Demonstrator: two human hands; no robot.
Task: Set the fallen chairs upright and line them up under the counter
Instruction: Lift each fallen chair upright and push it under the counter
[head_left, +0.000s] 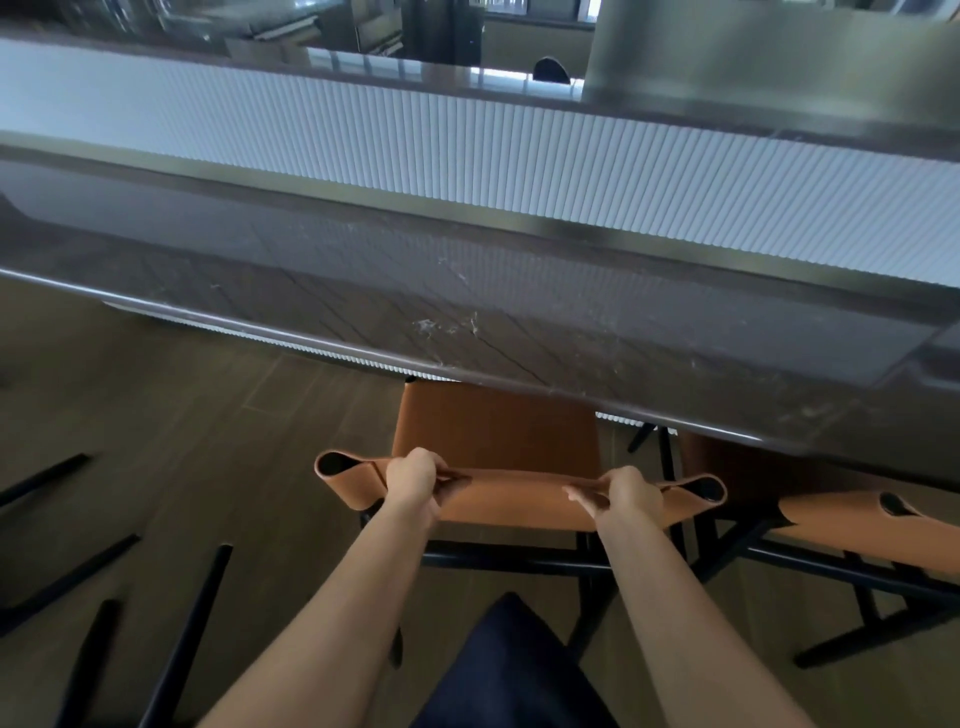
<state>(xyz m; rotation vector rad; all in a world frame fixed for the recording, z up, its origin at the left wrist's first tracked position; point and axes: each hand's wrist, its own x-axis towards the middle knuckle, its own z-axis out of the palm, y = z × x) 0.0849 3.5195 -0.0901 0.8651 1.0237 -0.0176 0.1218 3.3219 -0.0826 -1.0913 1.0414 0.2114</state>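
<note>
Chair (496, 431) in tan leather stood upright at the near edge of the desk (467, 332), its seat partly tucked beneath, while your left grip (413, 483) and right grip (628, 493) each closed around the top of its backrest (519, 501). Just to its right, a second tan chair (841, 519) stood at the same edge, and black legs (197, 618) of a fallen chair lay on the wooden floor (156, 405) at your left.
</note>
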